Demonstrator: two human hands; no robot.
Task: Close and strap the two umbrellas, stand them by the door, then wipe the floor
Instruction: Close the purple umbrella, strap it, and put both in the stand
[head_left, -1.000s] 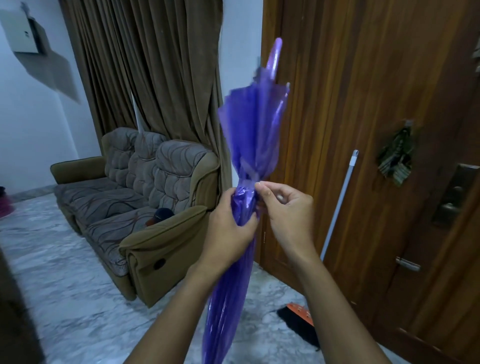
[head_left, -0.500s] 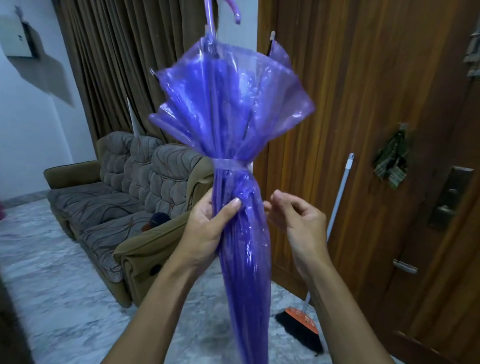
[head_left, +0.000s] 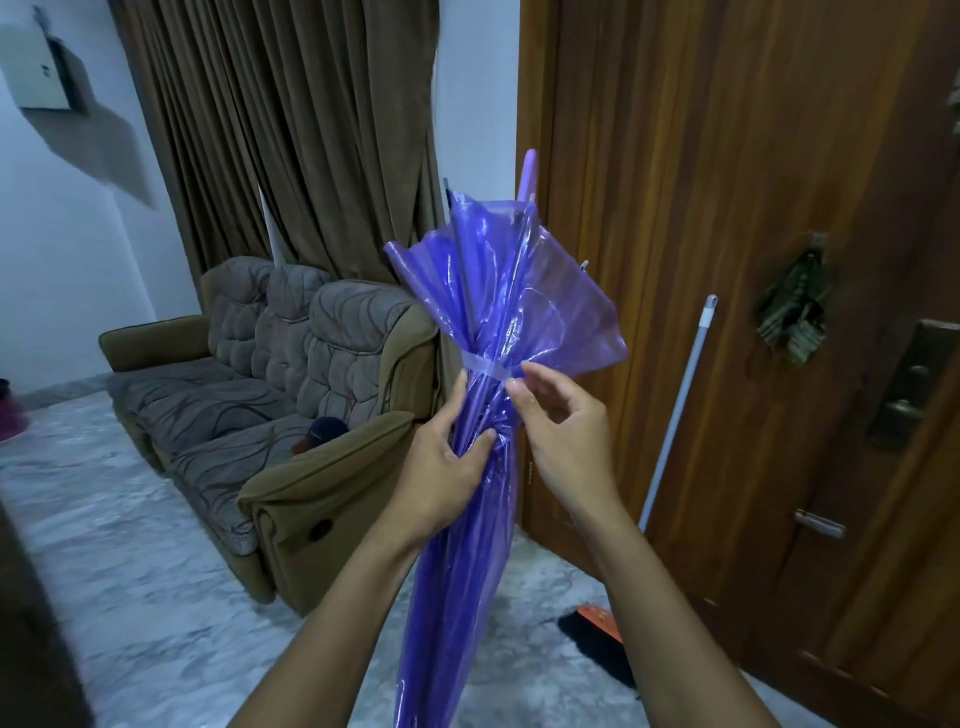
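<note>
In front of the door (head_left: 727, 260), the left hand (head_left: 447, 460) grips the upright purple umbrella (head_left: 462, 582) under its strap (head_left: 484, 366); the right hand (head_left: 566, 431) pinches the strap's end (only lightly). If that pinch slips, the folds could splay open.

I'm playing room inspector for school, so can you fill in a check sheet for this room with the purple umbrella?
Surface: marble floor; wet or dry cannot be told.
Job's things: umbrella folded, strap round it; second umbrella not seen.
Clutter: broom leaning on the door; cap on the sofa.
Hands: left hand grips the umbrella below the strap; right hand has fingertips at the strap, pinch unclear.
Cables: nothing seen.
Surroundings: curtain; cloth hanging on the door.
</note>
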